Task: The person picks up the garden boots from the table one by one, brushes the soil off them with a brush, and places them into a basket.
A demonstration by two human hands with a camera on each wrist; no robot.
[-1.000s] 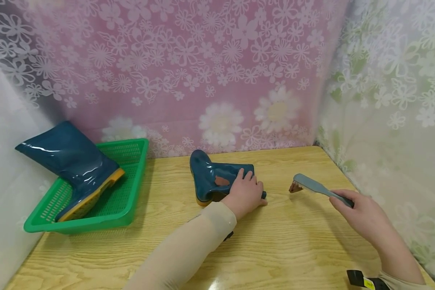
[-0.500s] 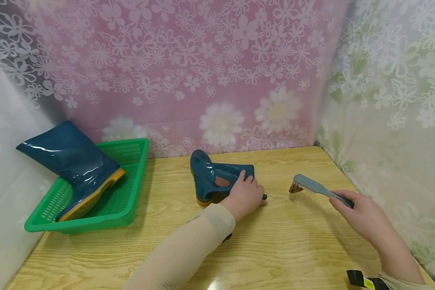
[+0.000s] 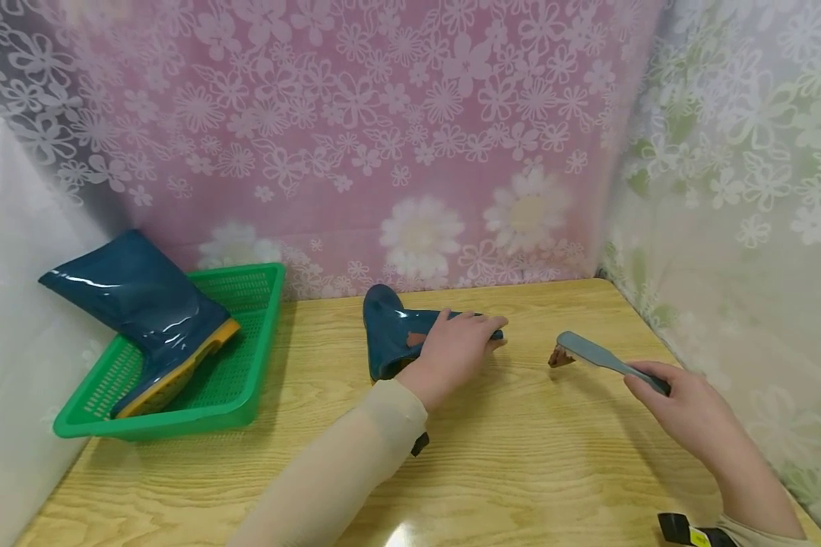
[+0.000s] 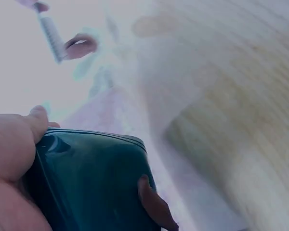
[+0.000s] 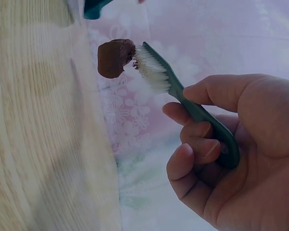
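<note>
My left hand (image 3: 451, 351) grips the shaft of a dark blue rubber boot (image 3: 386, 330) that lies on the table at mid-view. A brown patch (image 3: 414, 339) marks the boot near the ankle, partly covered by the hand. In the left wrist view, thumb and a finger clasp the shaft (image 4: 96, 178) from opposite sides, close to its top rim. Off to the right, my right hand (image 3: 698, 410) holds a grey-green brush (image 3: 591, 352) by its handle. A brown clump (image 5: 114, 57) clings to the tip of its white bristles (image 5: 153, 70), raised above the table.
A green plastic basket (image 3: 268, 334) stands at the left with a second blue boot (image 3: 144, 296), yellow-soled, leaning out of it. The wooden table (image 3: 520, 471) ends at a pink flowered curtain (image 3: 356, 152) behind and a pale one (image 3: 739, 228) at the right.
My left hand has shifted its wrist and rolled the boot's shaft away from me, so less of the brown patch shows. My right hand with the brush has stayed nearly still.
</note>
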